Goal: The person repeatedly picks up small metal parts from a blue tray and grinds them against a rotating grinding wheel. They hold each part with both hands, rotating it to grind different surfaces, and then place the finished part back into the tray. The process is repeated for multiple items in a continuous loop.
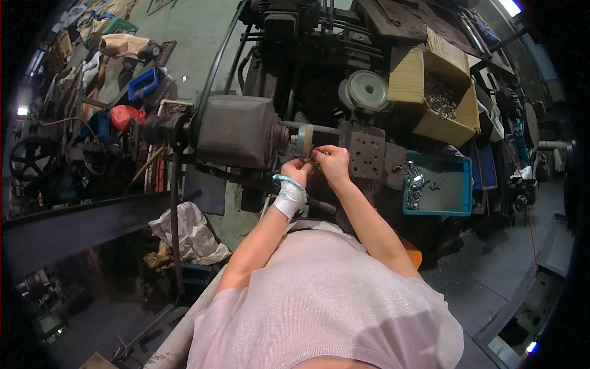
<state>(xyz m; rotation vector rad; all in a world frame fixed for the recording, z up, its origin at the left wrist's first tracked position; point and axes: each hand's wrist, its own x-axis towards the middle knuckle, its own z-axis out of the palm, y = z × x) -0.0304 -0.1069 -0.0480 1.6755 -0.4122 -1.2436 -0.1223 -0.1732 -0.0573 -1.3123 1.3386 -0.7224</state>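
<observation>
My left hand [297, 170], with a white wrap and a light-blue band at the wrist, is closed with its fingertips pinched together. Against it, my right hand [332, 163] pinches too, thumb and forefinger meeting the left fingertips. Whatever small dark piece lies between them is mostly hidden. Just above the fingers sits a pale yellowish wheel [305, 140] on the spindle of a dark machine [236, 130]. A block with several holes [367, 154] stands right of my right hand.
At the right, a blue plastic tray [437, 213] holds many small shiny metal parts. Behind it, an open cardboard box [407, 77] contains more metal pieces. A round pale pulley-like disc [367, 90] sits above the block. A crumpled whitish sack [190, 234] lies at the lower left.
</observation>
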